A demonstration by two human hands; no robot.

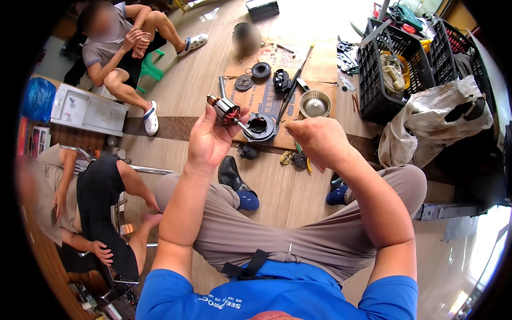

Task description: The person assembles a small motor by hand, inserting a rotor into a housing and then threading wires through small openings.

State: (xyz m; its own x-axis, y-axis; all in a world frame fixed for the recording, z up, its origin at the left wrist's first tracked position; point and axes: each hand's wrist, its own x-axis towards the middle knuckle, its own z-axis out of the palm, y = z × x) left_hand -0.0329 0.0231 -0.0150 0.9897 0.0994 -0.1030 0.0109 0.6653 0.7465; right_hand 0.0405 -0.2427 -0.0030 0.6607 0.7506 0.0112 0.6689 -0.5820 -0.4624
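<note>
My left hand (pixel 207 140) is closed around a motor armature (pixel 226 110) with copper windings, lifted above the cardboard, its bare shaft angled down to the right. To its right, my right hand (pixel 321 140) has its fingers pinched together; what they hold, if anything, is too small to make out. Below the armature lies a round black housing (pixel 261 128) with an open centre. A pale finned fan wheel (pixel 314 103) sits beyond my right hand. Farther off rest a black ring-shaped part (pixel 261 70), a grey disc (pixel 244 82) and a black block-like part (pixel 281 80).
Flattened cardboard (pixel 323 61) lies under the parts. Black plastic crates (pixel 373 80) with tools and a stained cloth (pixel 434 122) stand at the right. Two seated people are at the left, one on a green stool (pixel 152 69). A black motor-like piece (pixel 247 151) lies near my foot.
</note>
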